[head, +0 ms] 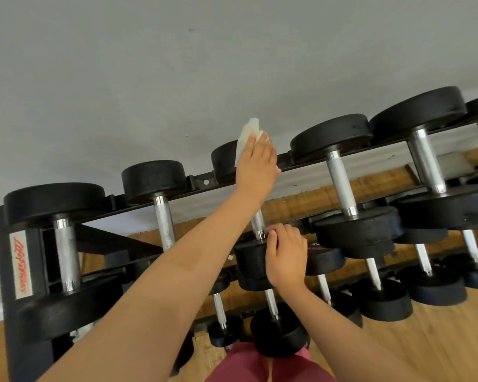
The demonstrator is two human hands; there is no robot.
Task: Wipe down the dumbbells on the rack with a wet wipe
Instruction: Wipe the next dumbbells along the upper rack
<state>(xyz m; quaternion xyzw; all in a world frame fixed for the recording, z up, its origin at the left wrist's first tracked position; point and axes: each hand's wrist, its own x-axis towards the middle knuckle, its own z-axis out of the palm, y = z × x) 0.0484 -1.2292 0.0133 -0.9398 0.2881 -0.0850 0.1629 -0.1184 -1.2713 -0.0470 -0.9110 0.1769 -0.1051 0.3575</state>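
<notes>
1. Left hand (pixel 255 164), fingers nearly straight, presses a white wipe (pixel 247 136) onto the far head of a dumbbell (pixel 250 260).
2. Right hand (pixel 286 257) curls round that dumbbell's near head, beside the handle.
3. One wipe. Rack (pixel 202 179) top row: six dumbbells, two left of the hands, three right, the last cropped. Below the hands, six smaller ones (pixel 279 334).

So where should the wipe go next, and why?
Probably draw the left hand and wet wipe back off the far head onto the silver handle. The wipe only covers that far head, and the right hand holds the near head.
</notes>
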